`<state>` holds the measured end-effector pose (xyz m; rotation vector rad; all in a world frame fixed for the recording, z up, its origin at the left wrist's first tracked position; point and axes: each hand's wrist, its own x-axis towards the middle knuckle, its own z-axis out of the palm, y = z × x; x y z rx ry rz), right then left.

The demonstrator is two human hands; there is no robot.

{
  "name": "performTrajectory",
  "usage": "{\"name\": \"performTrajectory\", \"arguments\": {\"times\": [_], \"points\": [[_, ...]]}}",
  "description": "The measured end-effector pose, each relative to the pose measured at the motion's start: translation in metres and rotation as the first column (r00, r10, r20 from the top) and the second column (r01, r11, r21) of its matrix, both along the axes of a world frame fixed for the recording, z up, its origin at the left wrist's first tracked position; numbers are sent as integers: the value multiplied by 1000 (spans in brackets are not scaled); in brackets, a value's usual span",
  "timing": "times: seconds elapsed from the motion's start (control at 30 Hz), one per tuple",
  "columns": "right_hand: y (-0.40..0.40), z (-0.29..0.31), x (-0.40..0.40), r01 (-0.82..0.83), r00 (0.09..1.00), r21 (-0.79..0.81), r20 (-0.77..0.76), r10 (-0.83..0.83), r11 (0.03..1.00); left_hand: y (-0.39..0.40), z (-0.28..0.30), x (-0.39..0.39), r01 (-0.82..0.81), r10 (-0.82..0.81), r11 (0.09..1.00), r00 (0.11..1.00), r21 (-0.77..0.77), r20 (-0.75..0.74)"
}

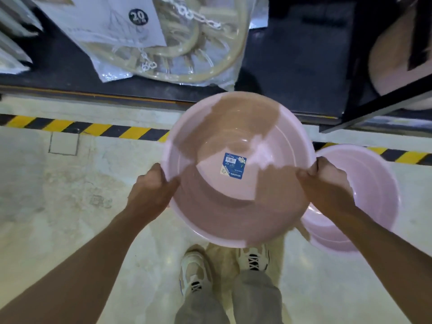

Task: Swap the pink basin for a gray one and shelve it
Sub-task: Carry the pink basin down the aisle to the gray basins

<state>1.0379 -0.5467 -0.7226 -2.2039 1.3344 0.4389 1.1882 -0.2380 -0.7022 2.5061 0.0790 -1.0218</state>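
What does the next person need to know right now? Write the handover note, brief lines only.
Left hand: shut on the left rim of the round pink plastic basin, fingers curled over the edge.
Right hand: shut on the right rim of the same basin.
Basin is held level above the pale floor, in front of the black shelf base; a blue label sits inside it.
A second pink plastic basin lies on the floor beside the right hand.
Done: pink basin is in hand.
Left: no gray basin is in view; find one, swap it in, shelve it.
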Motion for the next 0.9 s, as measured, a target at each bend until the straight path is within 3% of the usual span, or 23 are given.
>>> {"name": "performTrajectory", "arguments": {"times": [0.23, 0.47, 0.6, 0.9], "points": [[-66, 93, -97, 165, 986, -50, 0, -165, 985, -107, 69, -23, 306, -305, 952, 951, -4, 45], [-108, 142, -200, 393, 919, -91, -11, -395, 915, -212, 109, -71, 571, -571, 820, 815, 31, 102], [-125, 141, -250, 428, 898, -99, -70, -435, 898, -256, 108, -100, 664, -670, 743, 738, 89, 81], [-147, 87, -295, 507, 860, 49, -100, -501, 860, -297, 59, -128, 706, -709, 703, 705, 89, 10]]}}
